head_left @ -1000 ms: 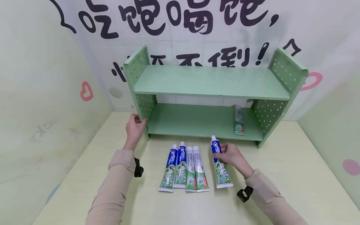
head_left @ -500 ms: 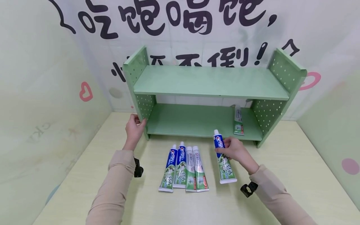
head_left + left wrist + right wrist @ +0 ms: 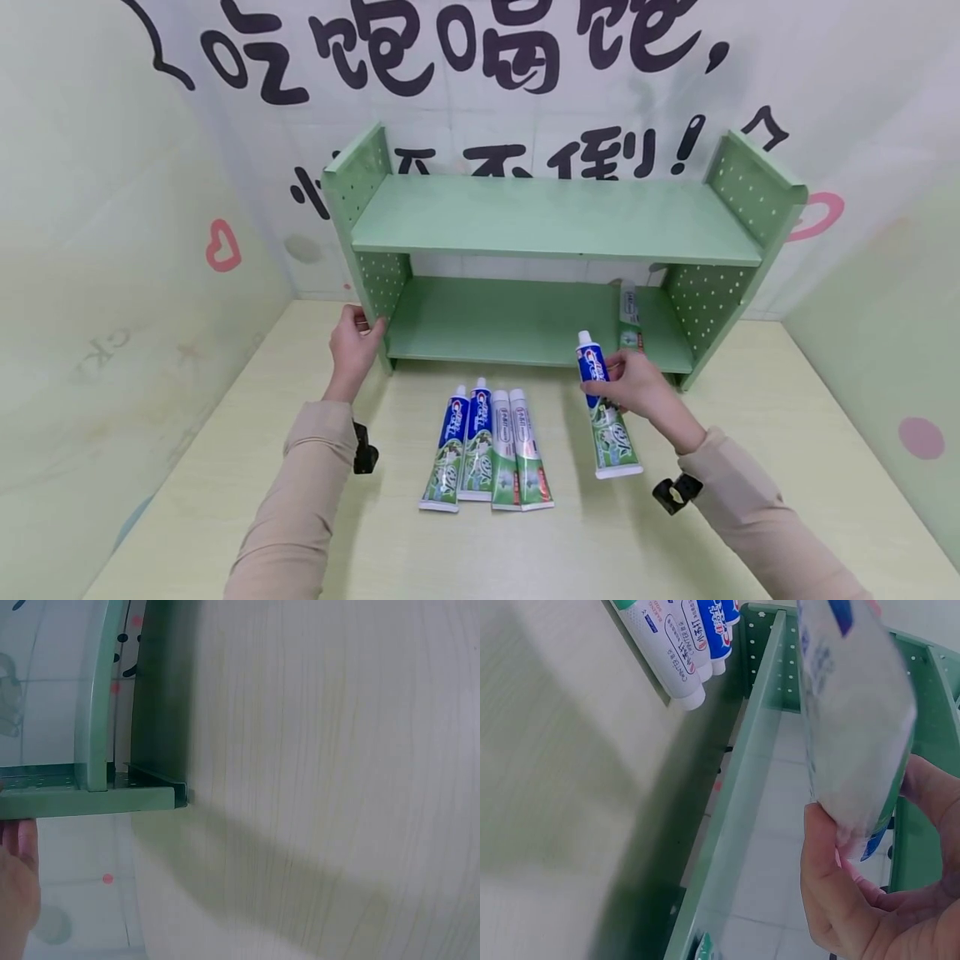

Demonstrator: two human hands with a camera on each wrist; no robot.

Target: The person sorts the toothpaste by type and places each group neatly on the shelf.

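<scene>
Being pinched centre-right by the right hand, the toothpaste tube is best being held steady, the shelf seemingly being gripped by the left hand.

The toothpaste tubes look glossy plastic, the tabletop smooth, wood-grained.

- A pale green two-tier shelf, its end panels dotted with small holes, stands before me on a light, wood-grained table.
- Behind the shelf, a whitish rear wall carries two rows of bold black Chinese characters, the lower row partly hidden by the upper board.
- To the shelf's left, my view takes in a pale green left wall with a red heart outline.
- To the shelf's right, a right wall bears a mauve spot.
- Soft light leaves blurred shadows on the tabletop below the shelf.
</scene>
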